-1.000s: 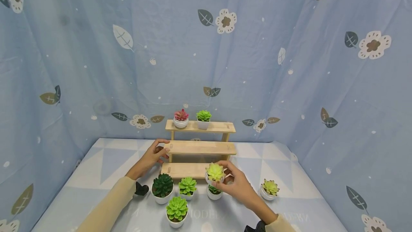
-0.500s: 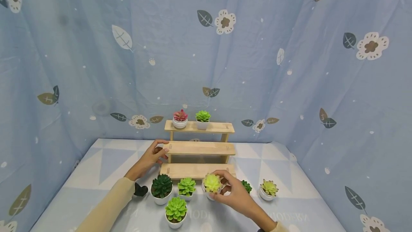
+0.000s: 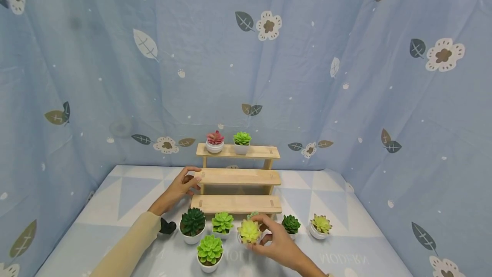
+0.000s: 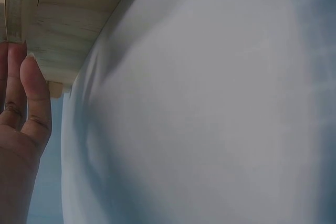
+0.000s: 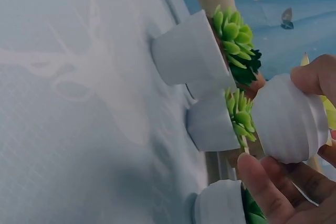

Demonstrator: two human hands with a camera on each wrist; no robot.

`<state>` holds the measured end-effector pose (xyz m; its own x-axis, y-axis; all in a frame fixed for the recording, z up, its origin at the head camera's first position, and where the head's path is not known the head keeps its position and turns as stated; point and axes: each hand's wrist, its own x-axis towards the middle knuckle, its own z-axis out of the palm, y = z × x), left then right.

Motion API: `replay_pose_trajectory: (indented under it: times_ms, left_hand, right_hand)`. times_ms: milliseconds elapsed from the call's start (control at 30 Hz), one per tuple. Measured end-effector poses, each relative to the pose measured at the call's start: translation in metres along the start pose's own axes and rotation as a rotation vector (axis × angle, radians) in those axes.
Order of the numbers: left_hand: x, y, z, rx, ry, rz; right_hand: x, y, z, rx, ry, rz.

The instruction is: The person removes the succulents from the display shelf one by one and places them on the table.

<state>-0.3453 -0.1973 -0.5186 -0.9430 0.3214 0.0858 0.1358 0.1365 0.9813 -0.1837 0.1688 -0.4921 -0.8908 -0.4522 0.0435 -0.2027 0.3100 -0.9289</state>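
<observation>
In the head view my right hand [image 3: 274, 243] holds a yellow-green succulent [image 3: 249, 231] in a white pot, in front of the lowest tier of a three-tier wooden plant stand [image 3: 236, 203]. The right wrist view shows thumb and fingers round the ribbed white pot [image 5: 289, 119], which is raised off the tabletop. My left hand [image 3: 180, 187] grips the left end of the stand's middle board; the left wrist view has its fingertips against the wood [image 4: 68, 19]. Partly hidden behind the held plant is another green succulent [image 3: 252, 215].
On the top tier are a red succulent [image 3: 215, 140] and a green one [image 3: 242, 141]. Before the stand stand a dark green succulent [image 3: 193, 225], two bright green ones [image 3: 222, 224], [image 3: 209, 252] is the nearer plant's place, and farther right a dark green plant [image 3: 291, 224] and a yellow-green one [image 3: 320, 225].
My right hand has brought the yellow-green succulent down and toward me, away from the lowest tier. The dark green plant to its right has come into view. My left hand stays put.
</observation>
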Motion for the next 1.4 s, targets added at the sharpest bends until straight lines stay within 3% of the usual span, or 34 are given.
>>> replay_pose_trajectory:
  times_ms: [333,733,1100,1400]
  left_hand:
    - [0.000,0.000,0.000,-0.001,0.004,-0.011]
    - [0.000,-0.001,0.000,0.002,-0.002,-0.013]
    - [-0.001,-0.001,0.001,0.008,0.006,-0.007]
    - [0.001,-0.002,0.001,0.008,0.008,-0.001]
  right_hand:
    - [-0.006,0.015,0.009,-0.035,-0.038,-0.042]
    - [-0.010,0.026,0.015,-0.038,-0.111,0.006]
    - [-0.009,0.033,0.021,-0.099,-0.121,0.027]
    - [-0.009,0.039,0.022,-0.081,-0.141,0.051]
